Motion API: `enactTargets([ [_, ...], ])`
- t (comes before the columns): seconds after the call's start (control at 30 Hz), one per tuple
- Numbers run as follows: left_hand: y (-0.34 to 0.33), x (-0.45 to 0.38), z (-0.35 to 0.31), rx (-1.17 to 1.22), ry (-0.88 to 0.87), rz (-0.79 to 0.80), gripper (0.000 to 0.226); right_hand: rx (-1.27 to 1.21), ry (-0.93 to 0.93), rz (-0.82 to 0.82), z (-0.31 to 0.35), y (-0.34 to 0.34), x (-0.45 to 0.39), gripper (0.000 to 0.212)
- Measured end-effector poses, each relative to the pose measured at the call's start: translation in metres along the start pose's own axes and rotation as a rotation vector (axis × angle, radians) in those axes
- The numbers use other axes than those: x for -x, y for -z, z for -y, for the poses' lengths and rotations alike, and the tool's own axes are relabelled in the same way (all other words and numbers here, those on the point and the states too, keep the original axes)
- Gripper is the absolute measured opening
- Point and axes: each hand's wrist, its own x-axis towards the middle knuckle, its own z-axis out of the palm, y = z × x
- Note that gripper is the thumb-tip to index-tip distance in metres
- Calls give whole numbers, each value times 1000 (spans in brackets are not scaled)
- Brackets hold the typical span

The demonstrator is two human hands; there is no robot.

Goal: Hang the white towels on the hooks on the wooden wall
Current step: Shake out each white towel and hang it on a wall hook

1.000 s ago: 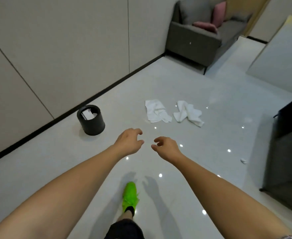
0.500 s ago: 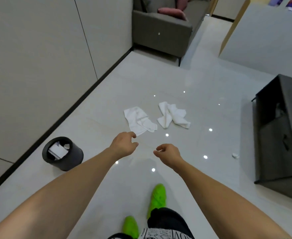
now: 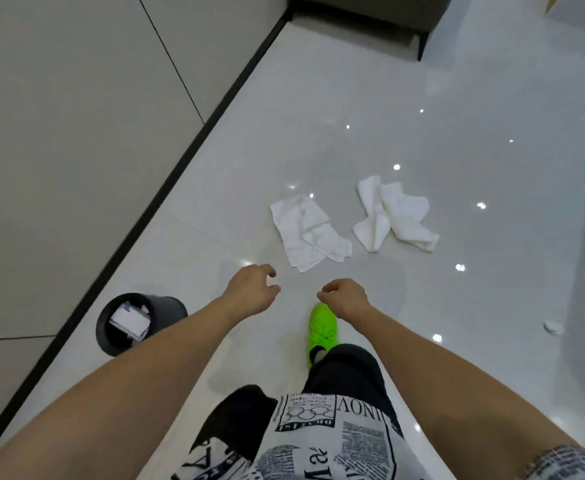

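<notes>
**Q:** where are the towels right now, and what are your hands doing?

**A:** Both are on the glossy pale tiled floor in front of me. The flatter crumpled white cloth towel lies on the left, and the more bunched-up white cloth towel is just beside it on the right, with a strip of bare floor between them. Neither is touching the other.

**Q:** holding anything?

**A:** Nope. My left hand is stretched out with fingers loosely curled, holding nothing, near the close corner of the flatter towel but not touching it. My right hand is the same, fingers hanging curled, nothing in it, above my bright green shoe.

**Q:** anything else around?

**A:** A round black wastebasket with white paper in it stands by the pale panelled wall on my left. A small white scrap lies on the floor off to the right.
</notes>
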Motion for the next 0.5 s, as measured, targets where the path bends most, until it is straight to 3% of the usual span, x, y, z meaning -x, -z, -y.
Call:
enactTargets([
  [0.27,8,-115,13,60,70,134,38,-49,-141,64,36,7,-108,25],
  [0.5,-47,-296,74,9,8,269,38,-267,-314,34,17,-69,-261,19],
])
